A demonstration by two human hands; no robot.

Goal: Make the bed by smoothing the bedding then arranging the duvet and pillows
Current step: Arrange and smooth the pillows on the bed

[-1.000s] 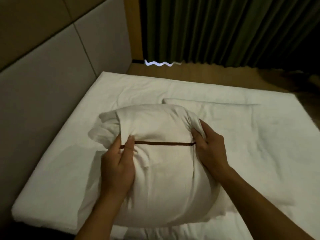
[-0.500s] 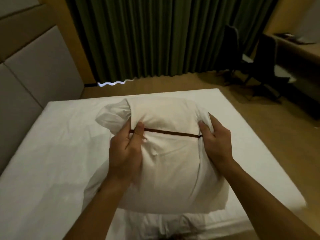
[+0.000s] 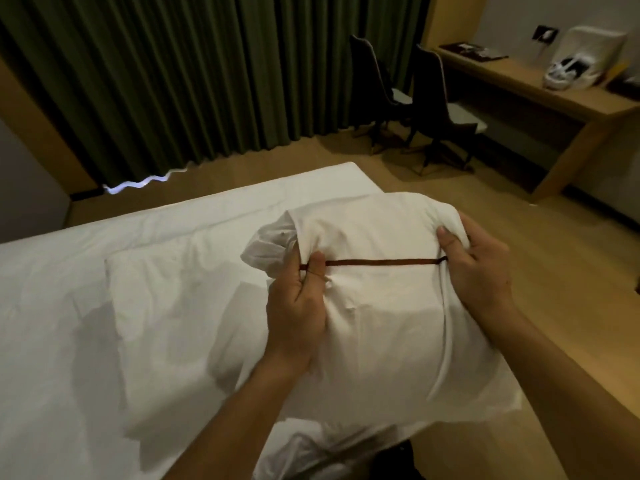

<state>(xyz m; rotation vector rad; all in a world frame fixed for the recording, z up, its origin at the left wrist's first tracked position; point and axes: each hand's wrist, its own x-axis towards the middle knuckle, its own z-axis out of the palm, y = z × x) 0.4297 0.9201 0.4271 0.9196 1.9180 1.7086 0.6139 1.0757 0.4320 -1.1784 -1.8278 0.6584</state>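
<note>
Across the lower left of my view lies the bed (image 3: 52,289), its white sheet mostly flat, with a second pillow (image 3: 166,306) lying on it just beside the one I carry. Beyond the mattress hangs the green curtain (image 3: 173,81), and to the right stand two dark chairs (image 3: 408,109) by a wooden desk (image 3: 540,95).

A second ago I faced the padded headboard, with the pillow low over the bed. Now I have turned toward the foot of the bed and the open room, and the pillow (image 3: 381,323) rides higher, off the mattress, half of it over the floor on the right. I judge I am carrying it aside or shaking it into shape, not setting it down yet.

Both my hands are closed on its open end. My left hand (image 3: 298,317) pinches the bunched cloth and the left end of the dark brown trim stripe (image 3: 381,262), thumb over the stripe. My right hand (image 3: 481,268) clutches the gathered corner at the stripe's other end, fingers curled into the fabric. The grip has not changed through the turn.

No duvet is spread on the visible sheet; some white bedding lies crumpled below the pillow, near my body. So the pillows come later, I think, and much of the task remains.
</note>
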